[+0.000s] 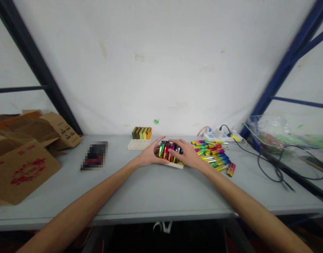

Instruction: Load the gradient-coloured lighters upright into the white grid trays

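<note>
Colorful metallic lighters [165, 151] stand upright in a white tray [175, 164] at the middle of the table. My left hand [150, 154] curves around their left end, its thumb low at the front and its fingers reaching behind. From the right, my right hand [188, 153] wraps over the group, thumb across the front and fingers along the top. Its palm hides part of the lighters. To the right lies a spread of loose shiny lighters [212, 153], with a red and gold lighter [231, 169] at its near edge.
A white tray with small cells [139, 144] lies before a block of green-to-orange lighters [141, 133] near the wall. A pixelated dark item [95, 155] and cardboard boxes [29, 172] are leftward. A power strip [219, 135], black cable [272, 179] and plastic bag [274, 128] occupy the right.
</note>
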Available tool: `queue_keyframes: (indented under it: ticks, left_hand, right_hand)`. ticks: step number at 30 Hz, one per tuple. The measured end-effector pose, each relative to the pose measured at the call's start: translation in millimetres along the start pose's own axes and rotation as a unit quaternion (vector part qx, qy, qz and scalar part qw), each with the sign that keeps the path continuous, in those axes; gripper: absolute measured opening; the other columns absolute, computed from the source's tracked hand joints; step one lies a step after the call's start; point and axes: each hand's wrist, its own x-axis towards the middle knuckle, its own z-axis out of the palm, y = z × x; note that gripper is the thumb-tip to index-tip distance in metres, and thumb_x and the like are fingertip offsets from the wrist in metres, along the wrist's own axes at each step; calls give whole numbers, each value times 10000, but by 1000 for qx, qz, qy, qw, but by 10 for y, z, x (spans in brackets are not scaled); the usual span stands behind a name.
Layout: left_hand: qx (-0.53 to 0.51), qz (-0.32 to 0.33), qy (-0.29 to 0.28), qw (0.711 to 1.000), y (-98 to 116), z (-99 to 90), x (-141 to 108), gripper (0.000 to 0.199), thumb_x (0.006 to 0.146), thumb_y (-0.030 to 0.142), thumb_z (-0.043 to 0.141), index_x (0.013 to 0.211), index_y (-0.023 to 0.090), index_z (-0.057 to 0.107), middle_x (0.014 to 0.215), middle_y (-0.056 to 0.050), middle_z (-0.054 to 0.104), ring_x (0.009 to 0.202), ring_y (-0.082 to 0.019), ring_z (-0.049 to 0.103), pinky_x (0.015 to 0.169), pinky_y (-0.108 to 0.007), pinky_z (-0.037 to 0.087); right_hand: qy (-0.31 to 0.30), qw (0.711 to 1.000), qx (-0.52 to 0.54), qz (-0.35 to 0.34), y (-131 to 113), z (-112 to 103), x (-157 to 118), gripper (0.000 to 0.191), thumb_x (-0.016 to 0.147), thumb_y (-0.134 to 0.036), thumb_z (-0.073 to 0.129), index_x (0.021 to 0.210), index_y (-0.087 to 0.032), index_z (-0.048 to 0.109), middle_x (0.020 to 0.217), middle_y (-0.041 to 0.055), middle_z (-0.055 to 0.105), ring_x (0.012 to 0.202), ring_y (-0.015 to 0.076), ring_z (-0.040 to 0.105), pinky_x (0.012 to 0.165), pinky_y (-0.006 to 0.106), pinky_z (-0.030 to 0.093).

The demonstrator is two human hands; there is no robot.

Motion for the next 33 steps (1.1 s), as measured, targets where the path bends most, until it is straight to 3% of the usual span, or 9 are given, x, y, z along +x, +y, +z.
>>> queue_keyframes:
  ticks: [5, 10, 15, 21, 28, 33]
  left_hand:
    - [-4, 24, -12, 1000, -91, 1, 14, 1151, 640, 291, 938, 1586, 283, 283, 1476, -161, 555, 1350, -326, 559, 1103, -513, 486]
    - [33, 6, 17, 999, -84, -25, 11, 1165, 630, 314, 946, 1575, 245, 267, 1304, -141, 660, 1263, -304, 626, 1107, -523, 472]
    - [64, 8, 31, 997, -103, -13, 13, 1000, 724, 401, 886, 1534, 238, 324, 1231, -115, 674, 1195, -278, 661, 1083, -498, 487]
    - [104, 24, 52, 993, -184, 12, 39, 881, 769, 485, 831, 1489, 222, 396, 1124, -79, 716, 1089, -262, 701, 1017, -458, 530]
    - [151, 18, 99, 983, -143, 141, 43, 732, 873, 561, 703, 1443, 187, 434, 1172, -109, 732, 1027, -266, 721, 965, -458, 558]
    - [213, 49, 71, 973, -96, 267, -24, 993, 790, 547, 800, 1578, 224, 289, 1496, -151, 541, 1319, -313, 577, 1135, -485, 444]
  right_hand:
    - [-4, 999, -32, -5, -13, 20, -24, 450, 1003, -458, 568, 1364, -194, 620, 1201, 125, 653, 1038, 228, 662, 970, 372, 511]
    - [-4, 999, -46, 26, 16, 8, -4, 459, 1015, -479, 539, 1379, -210, 613, 1183, 125, 675, 1012, 234, 666, 954, 374, 507]
    - [3, 998, -18, 59, 72, -35, 33, 415, 1051, -492, 457, 1265, -220, 685, 1098, 108, 731, 1020, 243, 671, 949, 375, 495]
    - [18, 997, -24, 68, 71, 3, 37, 429, 1033, -521, 486, 1263, -217, 683, 1124, 113, 726, 1039, 242, 662, 966, 372, 482]
    - [19, 989, -27, 147, 174, -3, 68, 404, 1042, -507, 459, 1071, -188, 706, 1012, 103, 754, 941, 237, 685, 866, 336, 492]
    - [14, 979, -32, 203, 229, -2, 55, 408, 1043, -500, 440, 994, -183, 691, 979, 112, 766, 875, 249, 691, 794, 330, 489]
